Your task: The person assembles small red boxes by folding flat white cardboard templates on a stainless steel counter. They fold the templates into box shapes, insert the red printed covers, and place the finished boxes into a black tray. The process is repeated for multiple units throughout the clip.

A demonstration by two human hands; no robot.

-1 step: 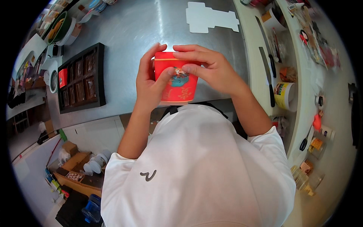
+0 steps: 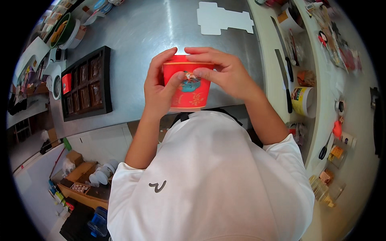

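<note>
**Head view: both hands around a red cup over a steel table**

Head camera looks down on a brushed steel table (image 2: 152, 24) that fills the upper middle of the frame. On its left part lies a black tray (image 2: 86, 84) divided into compartments holding dark brown pieces, with a small red packet (image 2: 66, 83) at its left end. Near the top edge, right of centre, a flat white cardboard cutout (image 2: 223, 19) rests on the steel. Along the right of the frame runs a pale shelf (image 2: 317, 72) crowded with small items, among them a long knife (image 2: 283, 78) and a yellow-labelled can (image 2: 302, 100). At the lower left the floor shows a wooden crate (image 2: 82, 176) and a stack of white cups (image 2: 102, 172). The person's white shirt (image 2: 209, 184) fills the lower centre.

Just above the shirt, at the centre of the frame, sits the red paper cup (image 2: 189, 86), upright with a coloured picture on its side. The left hand (image 2: 159, 86) wraps its left side, thumb pressed on the front. The right hand (image 2: 225, 72) curls over the rim from the right, fingers closed on the cup's top edge.

Compared with the earlier frame, nothing has visibly moved: hands, cup and table items keep the same places.
</note>
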